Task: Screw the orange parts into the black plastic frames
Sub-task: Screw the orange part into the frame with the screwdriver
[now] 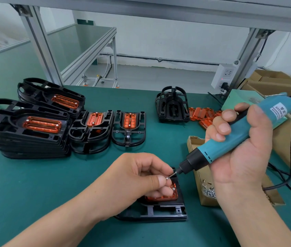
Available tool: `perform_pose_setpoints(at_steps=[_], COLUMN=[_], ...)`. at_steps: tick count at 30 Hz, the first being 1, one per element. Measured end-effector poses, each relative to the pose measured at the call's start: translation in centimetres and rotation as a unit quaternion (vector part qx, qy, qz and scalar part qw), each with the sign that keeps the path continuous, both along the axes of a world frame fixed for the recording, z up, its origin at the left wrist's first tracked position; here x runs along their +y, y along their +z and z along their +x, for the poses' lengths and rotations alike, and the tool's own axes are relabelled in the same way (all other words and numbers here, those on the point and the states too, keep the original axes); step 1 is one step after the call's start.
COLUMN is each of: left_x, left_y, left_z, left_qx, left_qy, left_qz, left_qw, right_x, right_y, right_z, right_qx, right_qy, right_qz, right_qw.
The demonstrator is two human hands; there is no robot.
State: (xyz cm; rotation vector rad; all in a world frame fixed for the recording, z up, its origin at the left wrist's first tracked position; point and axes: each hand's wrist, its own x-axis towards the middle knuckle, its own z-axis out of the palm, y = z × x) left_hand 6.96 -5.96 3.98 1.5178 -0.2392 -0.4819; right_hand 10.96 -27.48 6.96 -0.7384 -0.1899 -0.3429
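Green worktop [43, 184], seen from the head view. At left stand two stacks [25, 138] of black frames with orange parts fitted, and just beside them lie two single frames [128, 129], also fitted. Near the far edge sits an empty frame [173, 107], with loose parts [203, 114], orange, against its right side. At right is an open cardboard box [201, 179] holding spare screws [210, 191]. The right hand [239, 157] has its grip closed round a teal screwdriver [230, 141], which is tilted down to the left. The left hand [137, 182] rests on the work frame [159, 211], which lies flat at near centre. An orange part [174, 193] sits in this frame, partly covered by the fingers. The left grip pinches a small screw [167, 178] between thumb and forefinger, at the screwdriver's bit tip, above the orange part.
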Motion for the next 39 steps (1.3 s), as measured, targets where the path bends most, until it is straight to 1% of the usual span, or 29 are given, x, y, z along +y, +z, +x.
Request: perform_pose_setpoints(at_steps=[5,10,12,14,16,18,20,23,26,31,39], left_x=[0.1,0.5,1.1,1.9,2.6,3.0,3.2,3.3,3.2,3.1,3.0], left_y=[-0.1,0.6,0.8,1.0,1.2,1.1,1.0,0.8,0.6,0.3,-0.1], left_z=[-0.2,-0.2,0.1,0.6,1.1,1.5,1.5,1.5,1.6,1.7,1.8], left_qx=[-0.078,-0.153,-0.179,-0.229,-0.27,-0.292,-0.294,-0.289,-0.281,-0.272,-0.275], left_qy=[0.009,0.012,0.035,0.078,0.091,0.06,0.017,-0.025,-0.029,-0.021,-0.024], left_qz=[0.1,0.179,0.206,0.275,0.352,0.407,0.436,0.463,0.473,0.458,0.452], left_qw=[0.992,0.972,0.961,0.931,0.892,0.863,0.85,0.837,0.834,0.846,0.848], right_x=[0.7,0.8,1.1,1.5,1.9,2.5,3.1,3.8,4.1,4.3,4.6], right_y=[-0.3,-0.4,-0.4,-0.5,-0.7,-0.9,-1.0,-1.3,-1.3,-1.2,-0.7], right_z=[0.0,0.0,0.0,0.0,-0.1,-0.2,-0.3,-0.4,-0.6,-0.8,-1.1], right_qx=[0.013,0.009,0.007,0.006,0.004,-0.001,-0.009,-0.016,-0.023,-0.028,-0.068], right_qy=[-0.002,-0.001,0.0,0.002,0.006,0.014,0.023,0.03,0.038,0.035,0.048], right_qz=[-0.013,-0.008,-0.018,-0.032,-0.051,-0.067,-0.084,-0.106,-0.115,-0.118,-0.162], right_qw=[1.0,1.0,1.0,0.999,0.999,0.998,0.996,0.994,0.992,0.992,0.983])
